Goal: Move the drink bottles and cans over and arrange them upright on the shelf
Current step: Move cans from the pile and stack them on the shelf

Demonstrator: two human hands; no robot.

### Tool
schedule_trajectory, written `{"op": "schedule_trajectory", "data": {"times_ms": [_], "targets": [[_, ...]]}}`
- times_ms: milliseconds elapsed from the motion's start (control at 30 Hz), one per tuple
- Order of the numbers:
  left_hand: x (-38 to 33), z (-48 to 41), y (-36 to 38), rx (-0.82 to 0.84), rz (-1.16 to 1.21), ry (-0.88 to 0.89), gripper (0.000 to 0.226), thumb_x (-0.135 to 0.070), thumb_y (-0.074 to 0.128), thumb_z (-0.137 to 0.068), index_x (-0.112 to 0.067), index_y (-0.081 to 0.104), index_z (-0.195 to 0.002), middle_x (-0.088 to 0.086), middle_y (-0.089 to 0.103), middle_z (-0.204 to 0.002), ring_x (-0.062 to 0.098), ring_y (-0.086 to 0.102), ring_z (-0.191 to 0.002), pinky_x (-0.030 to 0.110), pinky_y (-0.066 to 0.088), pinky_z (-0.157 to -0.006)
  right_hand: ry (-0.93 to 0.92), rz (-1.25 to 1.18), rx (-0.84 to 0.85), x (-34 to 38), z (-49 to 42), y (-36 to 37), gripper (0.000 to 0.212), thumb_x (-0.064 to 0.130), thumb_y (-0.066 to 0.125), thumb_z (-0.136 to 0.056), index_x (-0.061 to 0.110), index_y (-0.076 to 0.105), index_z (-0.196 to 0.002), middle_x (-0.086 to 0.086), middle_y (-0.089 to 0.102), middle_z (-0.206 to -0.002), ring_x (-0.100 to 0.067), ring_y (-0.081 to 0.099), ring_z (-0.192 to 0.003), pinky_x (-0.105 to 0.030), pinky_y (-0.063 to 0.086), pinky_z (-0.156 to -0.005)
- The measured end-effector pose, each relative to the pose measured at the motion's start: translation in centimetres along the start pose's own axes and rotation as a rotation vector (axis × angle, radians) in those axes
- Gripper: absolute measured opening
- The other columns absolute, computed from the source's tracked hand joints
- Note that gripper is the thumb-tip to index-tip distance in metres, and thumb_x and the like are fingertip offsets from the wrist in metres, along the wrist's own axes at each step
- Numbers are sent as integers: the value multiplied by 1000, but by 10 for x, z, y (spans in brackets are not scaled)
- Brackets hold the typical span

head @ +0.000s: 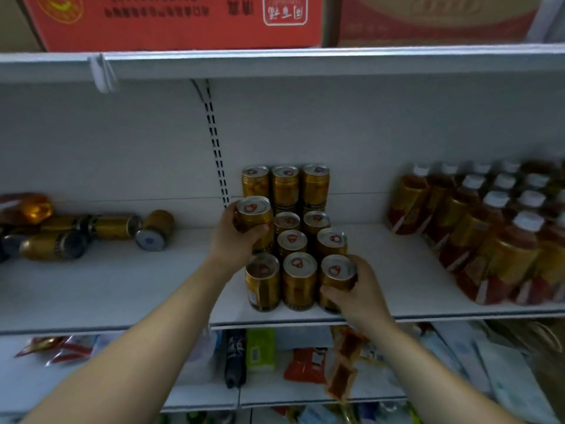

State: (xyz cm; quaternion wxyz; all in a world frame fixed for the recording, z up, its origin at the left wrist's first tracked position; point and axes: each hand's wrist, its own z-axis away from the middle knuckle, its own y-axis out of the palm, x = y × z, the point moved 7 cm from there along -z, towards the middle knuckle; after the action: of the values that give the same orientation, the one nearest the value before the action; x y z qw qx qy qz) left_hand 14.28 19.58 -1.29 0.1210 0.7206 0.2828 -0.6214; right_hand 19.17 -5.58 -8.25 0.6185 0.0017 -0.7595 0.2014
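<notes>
Upright cans [299,283] mid-shelf [122,286]; fallen cans [113,228] to the left, bottles [495,240] right, boxes [183,26] above.

A white metal shelving unit fills the view. Its middle shelf [122,286] is a flat, pale board with a thin front lip, made of two sections that meet near the centre, the right one sitting slightly lower. Behind it stands a plain white back panel [107,142], split by a slotted upright [215,142] with paired dark slots. The upper shelf [305,61] has a white price rail carrying a clear plastic clip [102,73]. On it sit a red carton [171,19] with upside-down print and a darker red carton [434,19]. The lower shelf [46,381] holds red packets [58,350], a green pack [260,347] and pale plastic-wrapped packs [489,368]. The light is dim and even.
</notes>
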Motion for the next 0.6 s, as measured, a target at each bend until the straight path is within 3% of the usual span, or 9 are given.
{"op": "schedule_trajectory", "data": {"times_ms": [67,133,167,267,433,600], "targets": [[3,-8,-5,-17,6,0,48,-10,73,-78,-15,51,-121,1,67,-109,11,64,-100,33,52,-85,5,-12,39,-3,-8,2,52,13,83,-67,36,56,-104,11,64,-108,3,61,-97,-27,52,-84],[5,-17,-11,-35,5,-3,42,-13,72,-79,-19,52,-116,-8,66,-100,-4,63,-88,18,52,-73,15,91,87,-4,-18,3,60,20,85,-66,27,56,-118,1,58,-119,-9,58,-109,-37,50,-93],[5,-21,-13,-34,9,-4,39,-14,71,-80,-21,52,-114,-10,65,-98,-6,62,-85,14,50,-69,26,169,101,-4,-21,3,73,27,86,-64,23,50,-128,-1,49,-127,-13,51,-116,-36,45,-99],[6,-35,-12,11,16,-15,33,-16,69,-82,-23,55,-111,-7,64,-99,6,61,-93,20,48,-71,-18,342,131,10,-33,6,104,58,78,-61,26,29,-147,3,27,-144,-13,29,-129,-31,28,-105],[4,-47,0,100,-5,22,46,-16,75,-76,-28,53,-114,-6,64,-106,12,60,-101,32,50,-83,-22,848,336,24,-63,26,112,88,45,-65,29,9,-153,1,3,-162,-20,0,-146,-37,9,-114],[14,-66,-2,57,-27,14,57,-14,76,-74,-24,48,-123,-4,62,-108,17,58,-103,39,51,-87,26,925,416,17,-64,31,115,93,34,-63,33,-8,-152,5,-10,-161,-17,-11,-147,-39,5,-116]]}}
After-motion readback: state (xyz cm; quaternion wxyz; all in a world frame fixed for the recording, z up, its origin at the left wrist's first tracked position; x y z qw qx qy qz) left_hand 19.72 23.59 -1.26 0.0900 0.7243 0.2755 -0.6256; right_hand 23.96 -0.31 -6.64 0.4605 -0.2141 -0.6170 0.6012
